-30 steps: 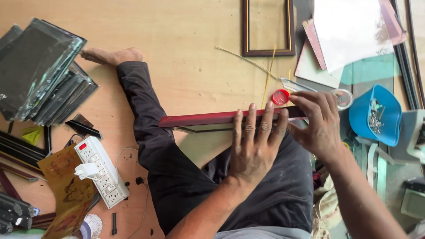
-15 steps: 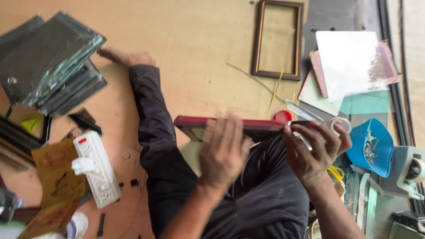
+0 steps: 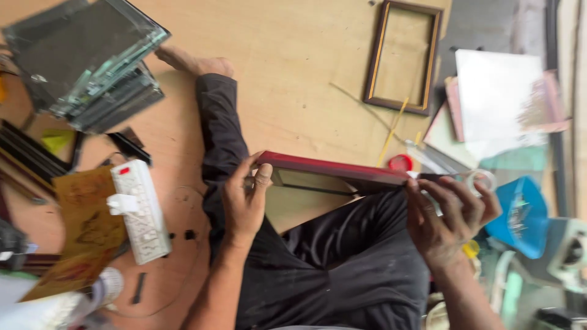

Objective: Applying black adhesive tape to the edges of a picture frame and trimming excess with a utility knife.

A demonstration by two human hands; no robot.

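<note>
One dark red frame [image 3: 333, 171] was gripped at its ends by the left hand [image 3: 244, 198] and right hand [image 3: 449, 214]; one empty brown frame [image 3: 400, 58] was seen.

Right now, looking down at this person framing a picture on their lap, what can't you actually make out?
Head view only:
- Front of the red frame: turned edge-on.
- Tape roll: mostly covered by the right hand.
- Contents of the blue tub: blurred.
- Left hand fingertips: behind the frame end.
- Glass stack: cut by the top edge.
</note>
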